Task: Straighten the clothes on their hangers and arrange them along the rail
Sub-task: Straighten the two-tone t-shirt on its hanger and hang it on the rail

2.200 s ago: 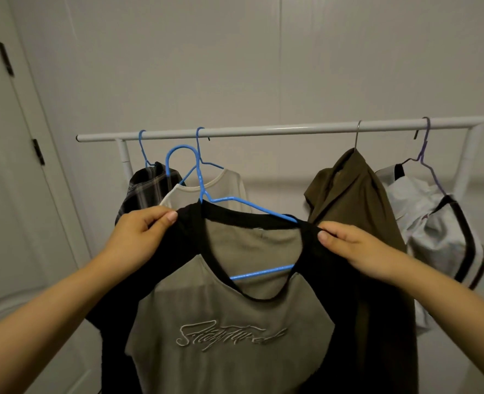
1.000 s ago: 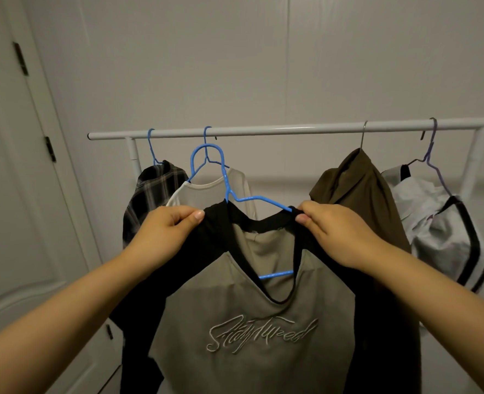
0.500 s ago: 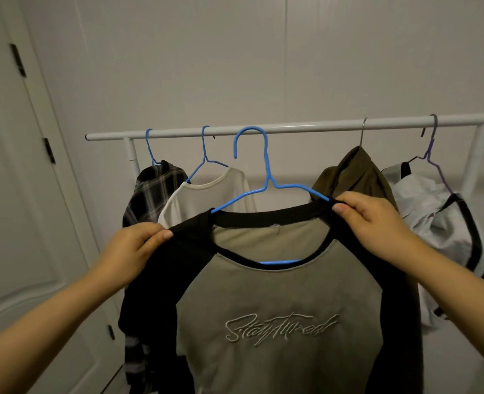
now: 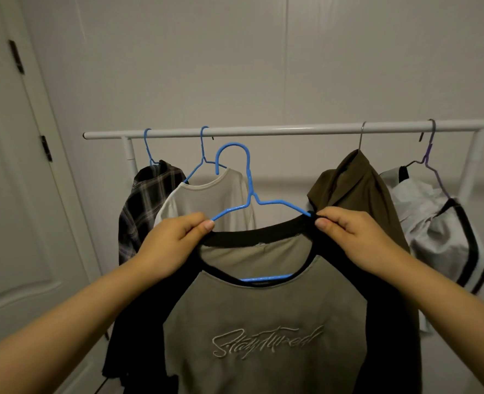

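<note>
A grey T-shirt with black sleeves and cursive lettering [image 4: 263, 322] sits on a blue hanger [image 4: 249, 191] that I hold up in front of the white rail [image 4: 292, 129]. The hanger's hook is just below the rail, off it. My left hand [image 4: 172, 240] pinches the shirt's left shoulder at the hanger's arm. At the right shoulder my right hand [image 4: 348, 234] pinches the black collar by the hanger's other arm.
On the rail hang a plaid shirt [image 4: 147, 200], a cream top [image 4: 206, 200], an olive shirt [image 4: 354, 189] and a white garment with black stripes [image 4: 439, 228]. A gap on the rail lies between the cream top and the olive shirt. A door [image 4: 13, 194] stands at left.
The hanger has dropped, so its hook now sits below the rail. My left hand has moved up and inward to the shoulder beside the collar.
</note>
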